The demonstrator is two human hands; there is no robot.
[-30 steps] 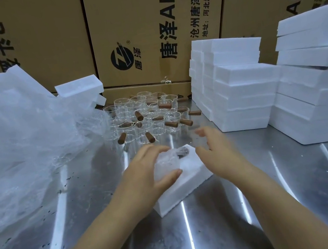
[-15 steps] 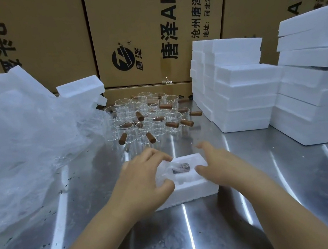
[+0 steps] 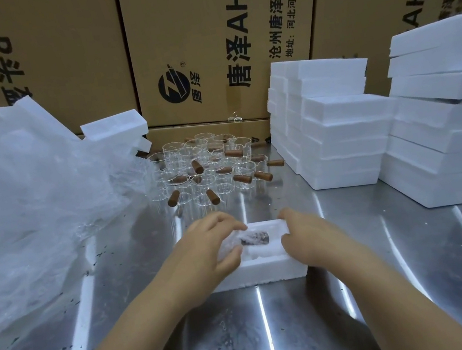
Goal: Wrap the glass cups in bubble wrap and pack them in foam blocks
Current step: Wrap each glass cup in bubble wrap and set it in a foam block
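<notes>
A white foam block point(image 3: 265, 271) with a hollow lies flat on the steel table in front of me. Inside the hollow sits a glass cup wrapped in bubble wrap point(image 3: 249, 238), its brown wooden handle showing through the wrap. My left hand point(image 3: 208, 250) curls round the wrapped cup, thumb at the near side and fingers over the top. My right hand point(image 3: 304, 234) holds the block's right edge with curled fingers. Several bare glass cups with wooden handles point(image 3: 207, 169) stand clustered behind the block.
A big heap of bubble wrap point(image 3: 25, 215) fills the left side, with foam pieces point(image 3: 113, 128) behind it. Two stacks of foam blocks point(image 3: 336, 132) point(image 3: 444, 121) stand at the right. Cardboard boxes point(image 3: 201, 42) wall off the back. Bare steel table point(image 3: 266, 337) lies nearest me.
The foam block, tilted one second ago, now lies flat and squared to me. The wrapped cup has sunk into the hollow. My right hand has come onto the block's right edge.
</notes>
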